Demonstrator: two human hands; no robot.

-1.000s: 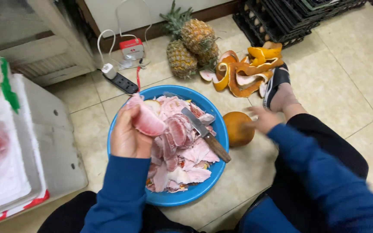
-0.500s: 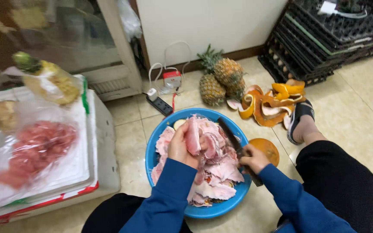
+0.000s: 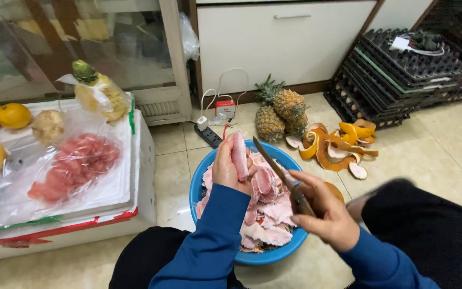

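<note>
- Pink fruit flesh, a single peeled segment (image 3: 239, 155), stands upright in the left hand (image 3: 230, 170), whose fingers curl closed around it just above the blue basin (image 3: 199, 184).
- The right hand (image 3: 324, 214) is closed tight on the handle of a knife (image 3: 278, 174); the blade slants up and to the left, its tip close beside the held segment and the left fingers.
- The basin sits on the tiled floor (image 3: 445, 155) between the person's knees, heaped with more pink segments and pale peel (image 3: 268, 214).
- Orange-and-white rind pieces (image 3: 338, 147) lie on the floor beyond the basin, with pineapples (image 3: 279, 115) near the wall and a power strip (image 3: 208, 135) just beside the basin's far rim.
- A white foam box (image 3: 135, 176) to the left carries bagged pink fruit (image 3: 76, 166) and yellow citrus (image 3: 1, 115).
- Risk, as I judge it: the edge is so near the left fingers that a slip on wet fruit could cut them.
- Juice could also splash toward the power strip, being so close.
</note>
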